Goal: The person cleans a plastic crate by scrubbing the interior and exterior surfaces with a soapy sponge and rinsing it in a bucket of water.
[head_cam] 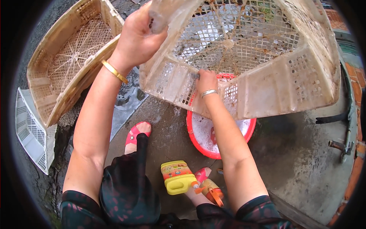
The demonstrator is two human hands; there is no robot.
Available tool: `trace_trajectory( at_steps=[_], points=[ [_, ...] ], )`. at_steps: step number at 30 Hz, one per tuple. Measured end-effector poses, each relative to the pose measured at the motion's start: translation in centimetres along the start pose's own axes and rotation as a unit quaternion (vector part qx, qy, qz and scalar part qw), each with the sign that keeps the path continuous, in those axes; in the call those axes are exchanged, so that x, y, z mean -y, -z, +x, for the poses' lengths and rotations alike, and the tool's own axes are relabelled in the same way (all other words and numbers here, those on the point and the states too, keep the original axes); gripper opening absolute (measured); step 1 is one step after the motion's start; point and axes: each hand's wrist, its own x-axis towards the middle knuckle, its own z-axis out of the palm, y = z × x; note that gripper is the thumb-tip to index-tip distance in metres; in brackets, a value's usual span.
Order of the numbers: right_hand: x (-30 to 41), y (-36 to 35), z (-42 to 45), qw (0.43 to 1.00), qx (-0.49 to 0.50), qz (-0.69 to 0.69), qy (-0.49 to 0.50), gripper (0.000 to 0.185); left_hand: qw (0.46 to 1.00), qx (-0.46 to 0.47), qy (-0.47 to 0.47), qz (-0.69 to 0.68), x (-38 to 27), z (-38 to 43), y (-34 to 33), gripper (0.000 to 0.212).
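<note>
A large, dirty, translucent plastic crate (266, 86) with a mesh bottom is held up tilted in front of me. My left hand (140, 37), with a gold bangle at the wrist, grips its rim at the upper left. Inside the crate, my right hand (208, 81), with a silver bangle, rests against the near wall; what lies under its fingers is hidden, so I cannot tell whether it holds anything. Below the crate stands a red plastic basin (195, 140) of foamy water, partly covered by the crate and my right forearm.
Brownish plastic crates (43, 71) and a white plastic crate (31, 134) lie at the left. Near my feet are a yellow jug (176, 179) and a bottle with an orange top (210, 190). A metal frame (347, 128) stands at the right by bricks.
</note>
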Motion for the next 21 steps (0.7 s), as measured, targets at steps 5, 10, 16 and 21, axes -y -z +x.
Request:
trace_trajectory(
  at_steps=[5, 10, 16, 21],
  points=[
    [-0.4, 0.2, -1.2, 0.997, 0.008, 0.056, -0.054, 0.016, 0.999, 0.022, 0.022, -0.003, 0.1, -0.7, -0.7, 0.028],
    [0.2, 0.8, -2.2, 0.997, 0.027, 0.064, -0.027, 0.017, 0.999, 0.028, 0.026, -0.010, 0.0, -0.4, 0.0, 0.026],
    [3.9, 3.0, -8.4, 0.998, 0.034, 0.057, 0.014, 0.020, 0.999, 0.021, 0.028, -0.002, 0.1, -0.6, -0.2, 0.023],
    [5.1, 4.4, -11.4, 0.988, 0.065, 0.137, 0.026, 0.021, 0.999, 0.012, 0.019, 0.027, -1.1, -1.3, 0.4, 0.021]
  ],
)
